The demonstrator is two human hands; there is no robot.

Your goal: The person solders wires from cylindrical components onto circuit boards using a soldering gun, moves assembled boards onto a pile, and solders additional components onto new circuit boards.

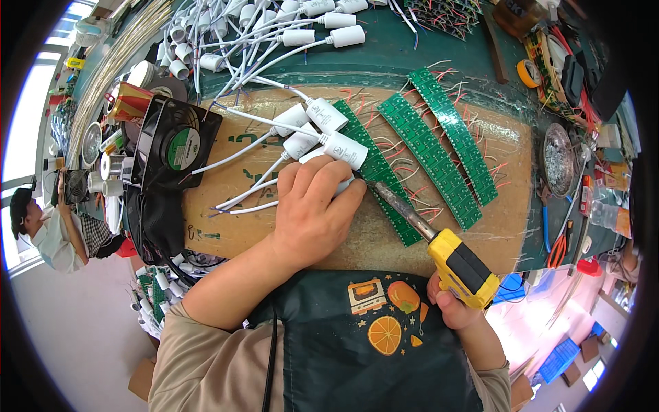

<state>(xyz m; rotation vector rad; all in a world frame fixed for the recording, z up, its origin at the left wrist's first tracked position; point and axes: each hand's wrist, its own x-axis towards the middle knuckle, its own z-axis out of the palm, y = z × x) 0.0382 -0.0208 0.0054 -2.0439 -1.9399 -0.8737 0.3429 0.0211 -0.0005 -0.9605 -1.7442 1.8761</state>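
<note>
My left hand is closed, fingers curled round a white lamp socket that is mostly hidden under it. Several more white lamp sockets with white cables lie just beyond the knuckles. My right hand grips a yellow and black soldering gun. Its metal tip points up and left, close to my left fingertips; whether it touches the socket I cannot tell. Green circuit board strips with red and white wires lie to the right on a brown board, one of them passing under the soldering gun's tip.
A black fan stands left of the board. More white sockets with cables are heaped at the far side. At the right are a roll of yellow tape and a round metal dish. Another person sits far left.
</note>
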